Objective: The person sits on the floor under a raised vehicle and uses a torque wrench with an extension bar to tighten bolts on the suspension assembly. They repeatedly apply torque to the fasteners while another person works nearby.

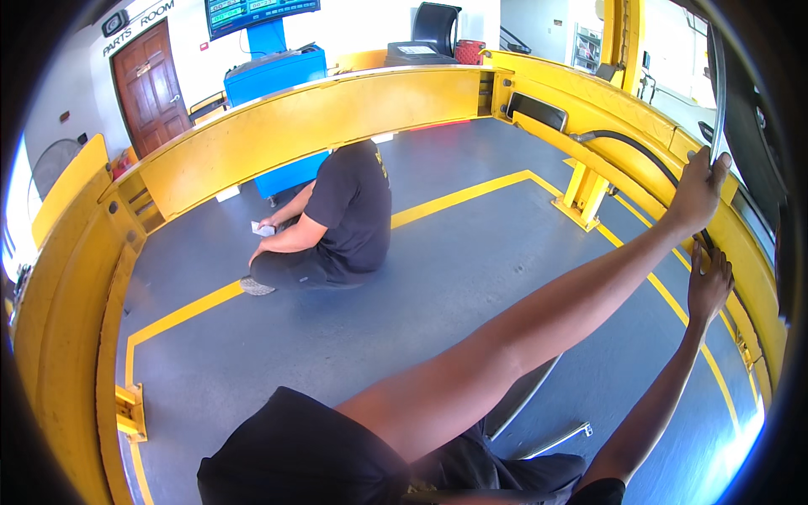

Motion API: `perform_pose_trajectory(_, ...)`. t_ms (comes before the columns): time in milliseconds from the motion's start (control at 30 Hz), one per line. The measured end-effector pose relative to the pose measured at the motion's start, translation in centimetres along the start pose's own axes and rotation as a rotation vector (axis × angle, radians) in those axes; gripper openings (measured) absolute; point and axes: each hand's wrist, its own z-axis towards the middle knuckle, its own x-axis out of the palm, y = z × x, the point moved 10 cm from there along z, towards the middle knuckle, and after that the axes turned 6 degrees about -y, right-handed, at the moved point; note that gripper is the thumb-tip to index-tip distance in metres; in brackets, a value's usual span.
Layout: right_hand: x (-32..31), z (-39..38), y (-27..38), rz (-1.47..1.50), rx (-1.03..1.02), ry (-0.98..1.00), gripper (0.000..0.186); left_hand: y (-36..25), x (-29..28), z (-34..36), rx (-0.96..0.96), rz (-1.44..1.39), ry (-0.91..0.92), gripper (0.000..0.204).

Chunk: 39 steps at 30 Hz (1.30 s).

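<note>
I am turned to the right with both arms stretched toward a dark vehicle body at the picture's right edge. A thin pale trim strip runs down its edge. My left hand is curled around this strip, thumb on top. Just below, my right hand is raised with its fingers spread, and the fingertips rest against the dark lower run of the same edge. Whether it grips anything is hard to see. A yellow lift beam passes right behind both hands.
A person in a dark shirt crouches on the grey floor holding a white paper. Yellow lift beams ring the bay. A long metal strip and a rod lie by my legs. A blue machine and brown door stand behind.
</note>
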Motion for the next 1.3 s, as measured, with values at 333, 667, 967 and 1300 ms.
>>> perform_pose_trajectory(333, -0.4, 0.3, 0.4, 0.032, 0.031, 0.09, 0.068, 0.2, -1.5, -0.5, -0.158, -0.112, 0.037, 0.057)
perform_pose_trajectory(667, 1.0, 0.5, -1.1, -0.001, 0.114, 0.063, 0.067, -0.7, -1.5, -0.7, 0.069, 0.162, -0.084, 0.041)
perform_pose_trajectory(967, 1.2, 0.9, -1.1, 0.115, 0.191, 0.036, 0.058, 3.1, -0.3, 1.1, 0.114, 0.268, -0.095, 0.033)
perform_pose_trajectory(1300, 1.4, 0.6, -1.5, 0.068, 0.164, -0.181, 0.048, 7.9, 1.8, 3.0, 0.293, 0.387, -0.203, 0.035)
